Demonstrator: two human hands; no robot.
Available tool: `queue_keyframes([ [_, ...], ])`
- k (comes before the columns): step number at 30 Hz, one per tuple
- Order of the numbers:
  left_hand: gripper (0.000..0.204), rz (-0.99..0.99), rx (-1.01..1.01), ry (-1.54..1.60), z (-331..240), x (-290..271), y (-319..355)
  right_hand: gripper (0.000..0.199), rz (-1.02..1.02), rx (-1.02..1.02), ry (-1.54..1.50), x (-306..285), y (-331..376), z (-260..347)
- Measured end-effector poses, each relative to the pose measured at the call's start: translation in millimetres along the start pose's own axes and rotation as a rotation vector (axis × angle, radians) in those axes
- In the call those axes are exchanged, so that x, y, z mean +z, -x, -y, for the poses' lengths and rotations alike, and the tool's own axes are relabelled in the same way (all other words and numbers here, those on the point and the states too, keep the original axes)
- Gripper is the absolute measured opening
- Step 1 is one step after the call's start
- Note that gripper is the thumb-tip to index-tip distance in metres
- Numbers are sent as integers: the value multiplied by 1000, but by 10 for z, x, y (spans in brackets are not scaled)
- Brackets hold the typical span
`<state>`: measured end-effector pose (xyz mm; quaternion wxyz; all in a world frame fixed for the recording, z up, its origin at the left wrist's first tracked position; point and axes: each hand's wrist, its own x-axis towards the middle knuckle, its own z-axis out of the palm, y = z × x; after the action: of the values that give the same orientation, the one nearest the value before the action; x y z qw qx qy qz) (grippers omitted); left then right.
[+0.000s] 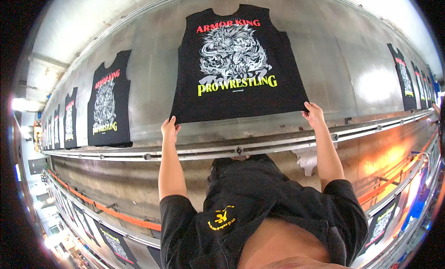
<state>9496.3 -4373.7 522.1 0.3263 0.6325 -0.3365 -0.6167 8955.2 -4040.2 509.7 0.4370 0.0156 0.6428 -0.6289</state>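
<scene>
A black cut shirt panel without sleeves lies flat on a long grey metal table in front of me. It bears red lettering, a grey-and-white figure print and yellow lettering. My left hand pinches the panel's near left corner between thumb and fingers. At the near right corner, my right hand grips the hem in the same way. Between the two hands the hem runs nearly straight, close to the table's near edge. Both arms are stretched forward.
More printed black panels lie along the table, one to the left and several far right. A metal rail with bolts runs along the near edge. Behind me stands another table with panels, bordered by an orange rail.
</scene>
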Motion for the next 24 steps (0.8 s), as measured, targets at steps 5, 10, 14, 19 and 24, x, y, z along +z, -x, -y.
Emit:
queue_keyframes([
  [5, 17, -59, -7, -125, 239, -261, 144, 16, -97, 37, 208, -78, 170, -228],
  [10, 19, 34, 37, -300, 262, -614, 306, 14, -213, 22, 338, -188, 271, -411],
  [14, 18, 157, 54, -279, 370, -957, 411, 17, -512, -118, 897, -150, 269, -477],
  [19, 21, 182, 148, 4, 278, -1942, 1064, 20, -620, -650, 1018, 859, 630, -1064],
  [24, 21, 124, 74, 213, 437, -3225, 1375, 24, 143, -291, 538, 3402, 1721, -1871],
])
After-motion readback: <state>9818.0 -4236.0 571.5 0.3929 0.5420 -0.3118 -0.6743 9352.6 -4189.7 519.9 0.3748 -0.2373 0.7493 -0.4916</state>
